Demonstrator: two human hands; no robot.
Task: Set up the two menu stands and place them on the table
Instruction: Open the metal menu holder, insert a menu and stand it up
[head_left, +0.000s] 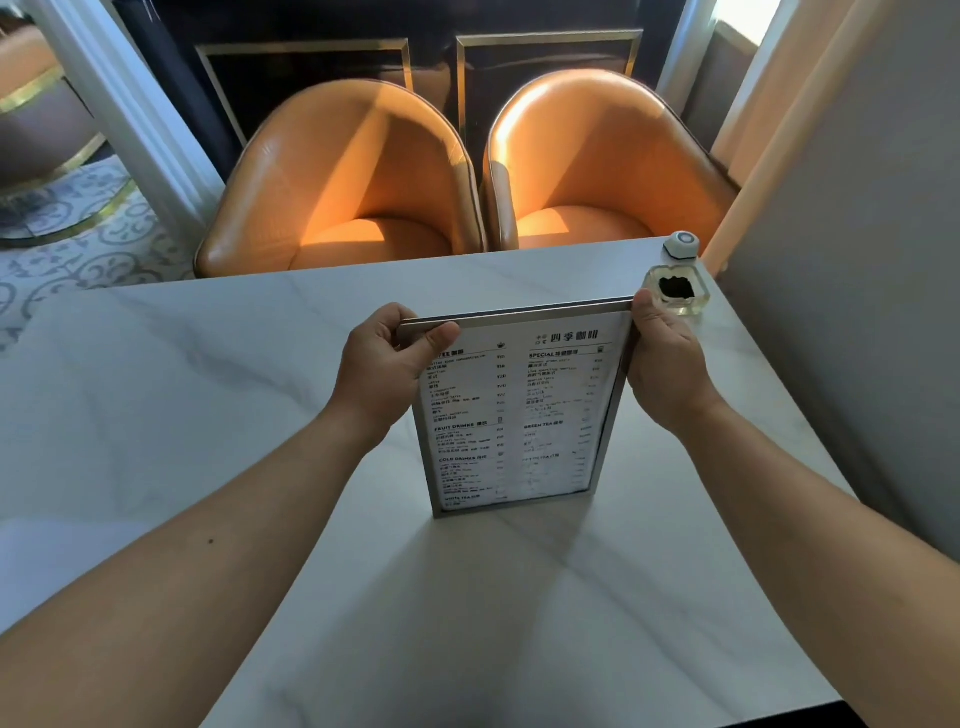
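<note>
One menu stand, a silver-framed printed menu, stands upright with its lower edge on the white marble table, right of the middle. My left hand grips its top left corner, thumb over the front of the frame. Along the upper right edge my right hand holds the frame, fingers behind it. Only this one menu stand is in view.
A small glass jar with dark contents and a white round call button sit at the table's far right corner. Two orange leather armchairs face the far edge. A grey wall borders the right side.
</note>
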